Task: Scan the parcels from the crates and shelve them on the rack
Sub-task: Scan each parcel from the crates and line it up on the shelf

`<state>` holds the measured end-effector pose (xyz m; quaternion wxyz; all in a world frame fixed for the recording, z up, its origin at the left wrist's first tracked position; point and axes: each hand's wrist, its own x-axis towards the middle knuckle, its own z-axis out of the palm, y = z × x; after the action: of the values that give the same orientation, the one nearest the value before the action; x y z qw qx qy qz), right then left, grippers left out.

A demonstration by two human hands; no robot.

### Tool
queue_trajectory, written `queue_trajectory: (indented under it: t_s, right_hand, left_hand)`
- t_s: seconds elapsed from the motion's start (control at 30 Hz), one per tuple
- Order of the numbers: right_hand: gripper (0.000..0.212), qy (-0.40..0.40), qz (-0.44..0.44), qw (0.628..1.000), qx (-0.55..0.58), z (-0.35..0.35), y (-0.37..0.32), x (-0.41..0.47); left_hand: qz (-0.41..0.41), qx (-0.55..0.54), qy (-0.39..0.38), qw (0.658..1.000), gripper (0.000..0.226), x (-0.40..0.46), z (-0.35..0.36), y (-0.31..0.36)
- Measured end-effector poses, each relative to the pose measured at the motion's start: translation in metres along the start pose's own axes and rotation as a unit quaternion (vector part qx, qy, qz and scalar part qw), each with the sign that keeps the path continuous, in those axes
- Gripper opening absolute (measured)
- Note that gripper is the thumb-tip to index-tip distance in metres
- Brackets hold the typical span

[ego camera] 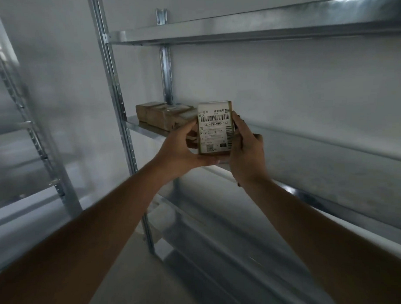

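Galvanised steel is filling the view from the left, where the edge of a second rack (23, 126) is showing blurred, with nothing readable on its shelves. Moving right, the near upright (116, 104) of the main rack (259, 31) is rising past a middle shelf (331, 142), and at that shelf's left end several brown shelved parcels (162, 114) are lying flat, packed against one another; how many is hard to tell. That suggests the shelving is already under way, though the crates and any scanner are out of sight, so how many parcels remain cannot be judged. Next, the left hand (179, 150) is cupping the lower left corner of the held parcel (214, 128), its thumb running under the bottom edge and its fingers curling behind. The parcel is standing upright at the front edge of the middle shelf, just right of the shelved ones, its white label (213, 124) and barcode facing the camera. The right hand (247, 148) is gripping its right side, fingers wrapped over the edge. Whether the parcel is already resting on the shelf or hanging just above it is unclear. Judging by the pose, this one is being placed, with release and a trip back for the next still to come. Farther right, the middle shelf and the top one are showing only bare metal.
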<state>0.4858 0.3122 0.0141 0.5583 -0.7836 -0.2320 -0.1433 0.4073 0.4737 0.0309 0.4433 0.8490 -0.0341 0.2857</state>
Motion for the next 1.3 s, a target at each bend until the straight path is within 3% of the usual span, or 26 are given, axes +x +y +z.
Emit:
queue_trajectory:
  t_s: [0.37, 0.53, 0.67, 1.03, 1.13, 1.3]
  right_hand:
    - [0.057, 0.014, 0.041, 0.995, -0.092, 0.072, 0.039, 0.122]
    - [0.062, 0.006, 0.055, 0.991, -0.123, 0.092, 0.061, 0.169]
    - [0.056, 0.000, 0.086, 0.987, -0.135, 0.102, 0.068, 0.196]
    - [0.053, 0.021, 0.143, 0.976, -0.161, 0.124, 0.068, 0.215]
    - [0.049, 0.030, 0.167, 0.969, -0.180, 0.129, 0.065, 0.213]
    - [0.046, 0.052, 0.228, 0.953, -0.192, 0.136, 0.067, 0.211]
  left_hand:
    - [0.008, -0.034, -0.034, 0.999, 0.075, 0.134, -0.009, -0.112]
    - [0.010, -0.002, -0.069, 0.998, 0.087, 0.188, -0.009, -0.145]
    - [0.012, 0.013, -0.106, 0.994, 0.066, 0.220, -0.014, -0.156]
    - [0.052, 0.054, -0.224, 0.972, 0.063, 0.276, -0.026, -0.190]
    - [0.082, 0.068, -0.247, 0.963, 0.072, 0.288, -0.030, -0.199]
    - [0.139, 0.091, -0.280, 0.946, 0.063, 0.302, -0.033, -0.212]
